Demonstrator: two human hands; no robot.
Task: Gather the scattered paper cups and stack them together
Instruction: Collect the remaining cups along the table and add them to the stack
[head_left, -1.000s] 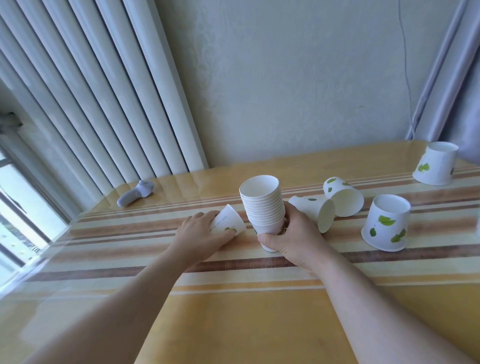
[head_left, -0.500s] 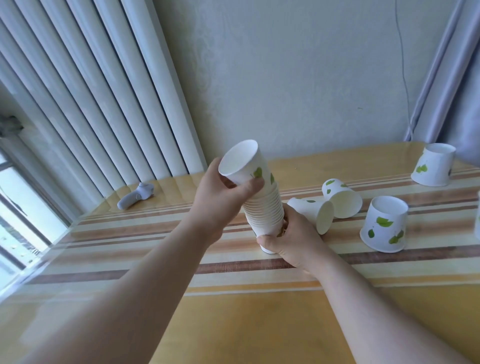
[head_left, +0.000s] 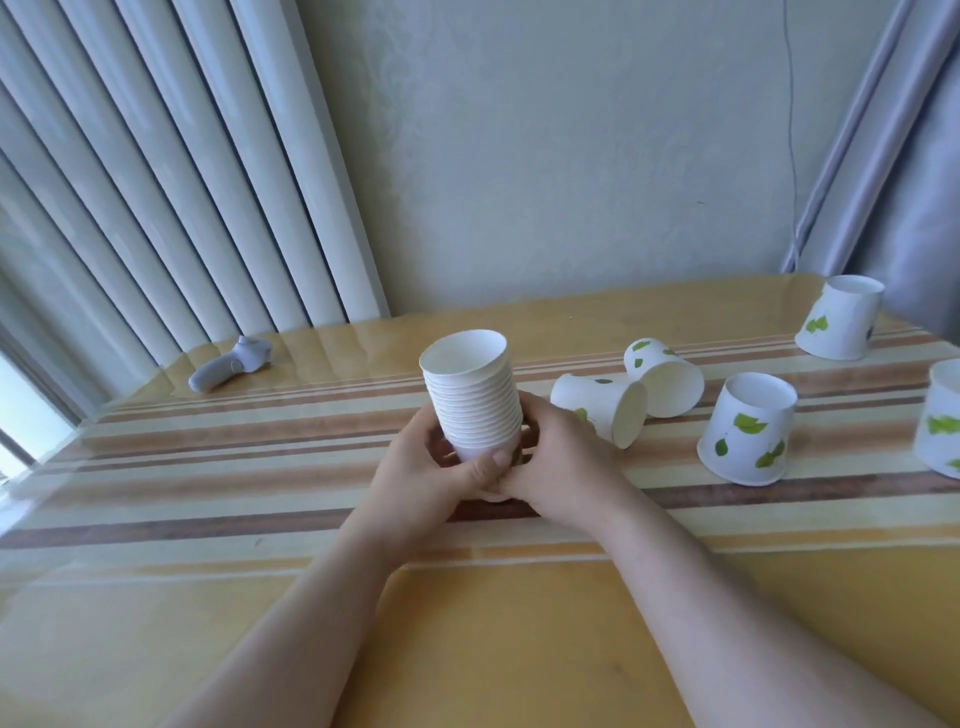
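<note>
Step in hand: seating and squaring the tall stack of nested white paper cups (head_left: 474, 397), mouth up, upright with a slight lean, base hidden behind the fingers so contact with the table cannot be told.
Stack's place: centre of the striped yellow-and-brown glossy tablecloth (head_left: 260, 519), just left of the tipped cups.
Left hand (head_left: 426, 480): wrapped round the stack's lower part from the left, thumb (head_left: 488, 462) pressed across the front, fingers curled shut on it.
Right hand (head_left: 558, 467): cupped against the stack's lower right side, fingers closed behind it, touching the left thumb.
Arms: both forearms reaching forward from the lower edge, converging on the stack.
Still loose: white leaf-printed cup lying on its side (head_left: 602, 408) just beside the right hand; second tipped leaf-printed cup (head_left: 665, 376) touching it; three cups standing mouth-down, near (head_left: 748, 434), far right (head_left: 840, 325), right edge (head_left: 943, 418).
Next move, as judged: freeing the right hand, reaching for the nearest tipped cup, turning it mouth-up, dropping it into the stack while the left steadies.
Risk: lean of the stack growing under one-handed hold.
Aside: grey handheld controller (head_left: 228, 362), far left, well apart.
</note>
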